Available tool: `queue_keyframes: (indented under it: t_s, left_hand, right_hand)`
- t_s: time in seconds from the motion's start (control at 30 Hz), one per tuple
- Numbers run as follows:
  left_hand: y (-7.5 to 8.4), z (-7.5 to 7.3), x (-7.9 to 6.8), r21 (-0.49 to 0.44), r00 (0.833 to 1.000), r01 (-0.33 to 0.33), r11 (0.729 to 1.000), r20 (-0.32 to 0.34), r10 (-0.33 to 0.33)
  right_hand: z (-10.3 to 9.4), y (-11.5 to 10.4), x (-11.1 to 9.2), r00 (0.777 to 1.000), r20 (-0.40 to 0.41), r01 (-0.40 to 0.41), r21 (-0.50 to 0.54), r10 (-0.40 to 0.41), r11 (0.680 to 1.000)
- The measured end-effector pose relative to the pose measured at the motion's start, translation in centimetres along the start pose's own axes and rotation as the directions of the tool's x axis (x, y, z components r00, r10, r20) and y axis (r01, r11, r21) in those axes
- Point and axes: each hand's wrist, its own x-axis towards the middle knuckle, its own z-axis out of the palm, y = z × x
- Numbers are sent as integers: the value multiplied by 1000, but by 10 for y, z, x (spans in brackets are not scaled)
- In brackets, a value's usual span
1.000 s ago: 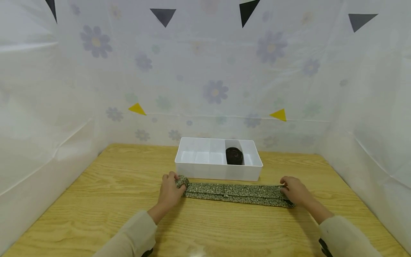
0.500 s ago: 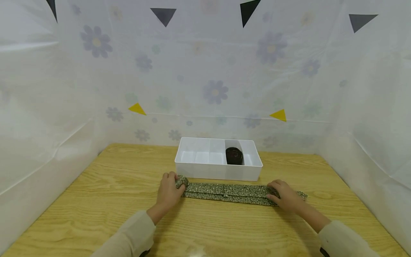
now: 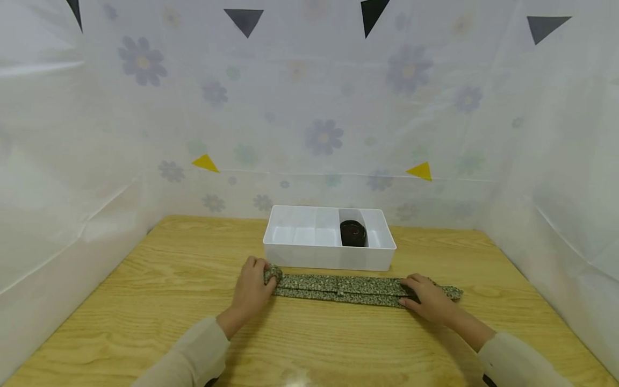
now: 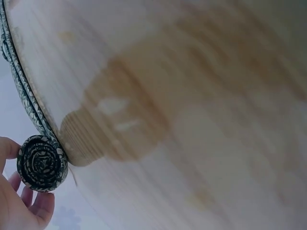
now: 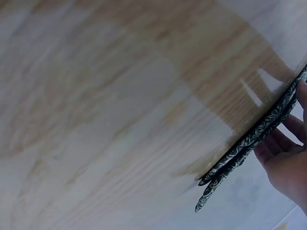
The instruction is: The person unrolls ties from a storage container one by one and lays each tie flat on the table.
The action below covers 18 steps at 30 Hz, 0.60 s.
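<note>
A green-and-cream patterned necktie (image 3: pixel 309 283) lies stretched across the table, its seamed back and small loop facing up. Its left end is wound into a roll, whose spiral end (image 4: pixel 42 163) faces the left wrist camera. My left hand (image 3: pixel 250 287) grips that roll between thumb and fingers. Toward the other end, my right hand (image 3: pixel 427 302) holds the flat part across its width, thumb at the near edge and fingers at the far one. The pointed tip (image 3: pixel 454 293) sticks out past this hand. In the right wrist view the layered tie end (image 5: pixel 249 139) stands slightly parted.
Just behind the necktie stands a white divided box (image 3: pixel 309 257). One of its compartments holds a dark coiled item (image 3: pixel 353 234). The wooden table (image 3: pixel 309 344) is bounded by white flower-printed sheeting (image 3: pixel 271 134) at the back and plain sheeting at both sides.
My right hand has slid left along the necktie, from its right end inward, uncovering the tip. My left hand stays at the roll.
</note>
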Motion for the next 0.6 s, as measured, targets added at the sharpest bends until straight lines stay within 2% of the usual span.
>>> queue_keyframes:
  t_s: [0.17, 0.33, 0.47, 0.6]
  left_hand:
    - [-2, -1, 1, 61, 992, -117, 991, -43, 120]
    - [-6, 0, 3, 183, 960, -251, 951, -80, 269]
    - [-11, 1, 4, 231, 937, -315, 921, -76, 340]
    - [-15, 1, 4, 245, 921, -355, 902, -72, 382]
  right_hand:
    - [1, 2, 0, 1000, 1, 10, -15, -10, 1000]
    - [1, 1, 0, 999, -1, 38, -49, -38, 998]
    - [1, -2, -1, 998, -15, 57, -76, -59, 995]
    - [0, -4, -2, 998, -17, 57, -92, -58, 994]
